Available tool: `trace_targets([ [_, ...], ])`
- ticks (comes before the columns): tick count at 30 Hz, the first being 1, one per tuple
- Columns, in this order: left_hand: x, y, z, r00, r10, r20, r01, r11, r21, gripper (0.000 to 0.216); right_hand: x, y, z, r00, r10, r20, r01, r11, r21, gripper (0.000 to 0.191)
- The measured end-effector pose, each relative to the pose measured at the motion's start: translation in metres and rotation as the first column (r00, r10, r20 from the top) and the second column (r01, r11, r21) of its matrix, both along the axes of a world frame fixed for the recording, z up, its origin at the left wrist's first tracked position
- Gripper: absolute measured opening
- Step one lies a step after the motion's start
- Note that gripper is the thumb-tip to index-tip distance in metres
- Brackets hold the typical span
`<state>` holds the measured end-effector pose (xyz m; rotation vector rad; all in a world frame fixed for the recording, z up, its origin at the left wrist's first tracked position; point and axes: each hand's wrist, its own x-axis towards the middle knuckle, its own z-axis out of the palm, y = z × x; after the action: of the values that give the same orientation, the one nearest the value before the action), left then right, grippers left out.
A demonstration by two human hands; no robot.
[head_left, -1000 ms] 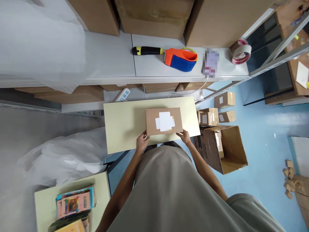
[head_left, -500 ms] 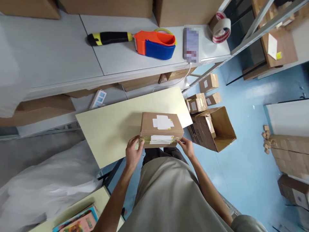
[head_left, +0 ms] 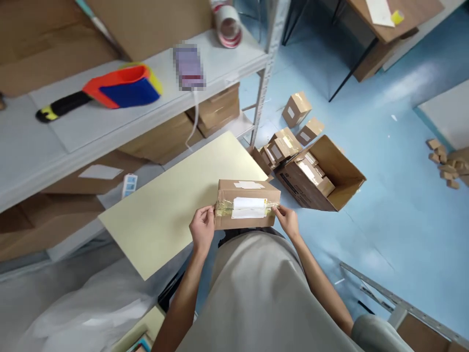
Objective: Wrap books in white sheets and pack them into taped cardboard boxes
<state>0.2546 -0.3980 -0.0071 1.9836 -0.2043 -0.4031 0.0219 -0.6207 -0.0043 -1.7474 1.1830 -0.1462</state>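
A brown cardboard box (head_left: 248, 192) is held close to my body, over the front edge of the pale yellow board (head_left: 172, 195). Its taped side, tilted up at me, carries white labels (head_left: 249, 208) across the clear tape; another white label lies on its far face. My left hand (head_left: 202, 230) pinches the box's left end with thumb and fingers. At the opposite end, my right hand (head_left: 288, 221) grips the edge by the tape. The fingertips behind the box are hidden.
A shelf (head_left: 91, 129) holds an orange and blue tape dispenser (head_left: 126, 90), a blurred phone-like item (head_left: 189, 66) and tape rolls (head_left: 229, 27). On the blue floor, a large open carton (head_left: 304, 188) contains smaller boxes. More small boxes (head_left: 296, 108) stand beyond it.
My view has turned right, so shelf and dispenser shift left and more floor shows. The box has tipped, turning its taped side further toward me; both hands stay on it.
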Motion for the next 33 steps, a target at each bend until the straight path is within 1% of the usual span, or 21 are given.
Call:
trace_targets([
  [4, -0.042, -0.079, 0.004, 0.999, -0.043, -0.015, 0.043, 0.999, -0.010, 0.033, -0.062, -0.048, 0.005, 0.993, -0.113, 0.023, 0.114, 0.993, -0.034, 0.056],
  [8, -0.088, -0.155, 0.003, 0.985, -0.151, -0.078, 0.150, 0.989, -0.015, 0.030, -0.125, -0.093, 0.014, 0.962, -0.273, 0.002, 0.273, 0.960, -0.059, 0.051],
  [12, -0.128, -0.219, 0.005, 0.953, -0.286, -0.099, 0.284, 0.958, -0.040, 0.027, -0.177, -0.128, 0.017, 0.905, -0.425, -0.023, 0.423, 0.903, -0.078, 0.053],
  [16, -0.152, -0.270, 0.006, 0.900, -0.418, -0.122, 0.416, 0.908, -0.048, 0.030, -0.211, -0.150, 0.010, 0.805, -0.592, -0.044, 0.589, 0.805, -0.065, 0.063],
  [18, -0.157, -0.293, 0.002, 0.874, -0.464, -0.145, 0.464, 0.885, -0.040, 0.032, -0.221, -0.158, 0.004, 0.749, -0.662, -0.036, 0.659, 0.750, -0.055, 0.064],
  [21, -0.158, -0.329, -0.012, 0.828, -0.525, -0.196, 0.527, 0.848, -0.045, 0.032, -0.231, -0.171, -0.006, 0.686, -0.728, -0.003, 0.727, 0.685, -0.032, 0.061],
  [24, -0.155, -0.373, -0.030, 0.757, -0.606, -0.244, 0.610, 0.790, -0.066, 0.034, -0.236, -0.187, -0.013, 0.652, -0.758, -0.001, 0.758, 0.652, -0.030, 0.061],
  [26, -0.152, -0.407, -0.038, 0.701, -0.659, -0.273, 0.662, 0.744, -0.095, 0.035, -0.235, -0.203, -0.015, 0.632, -0.775, -0.007, 0.774, 0.632, -0.045, 0.063],
  [30, -0.144, -0.482, -0.041, 0.580, -0.760, -0.294, 0.753, 0.638, -0.163, 0.036, -0.220, -0.248, -0.011, 0.585, -0.811, 0.033, 0.811, 0.583, -0.056, 0.071],
  [33, -0.136, -0.536, -0.042, 0.505, -0.820, -0.270, 0.800, 0.562, -0.210, 0.040, -0.204, -0.293, -0.008, 0.568, -0.820, 0.078, 0.823, 0.564, -0.062, 0.070],
])
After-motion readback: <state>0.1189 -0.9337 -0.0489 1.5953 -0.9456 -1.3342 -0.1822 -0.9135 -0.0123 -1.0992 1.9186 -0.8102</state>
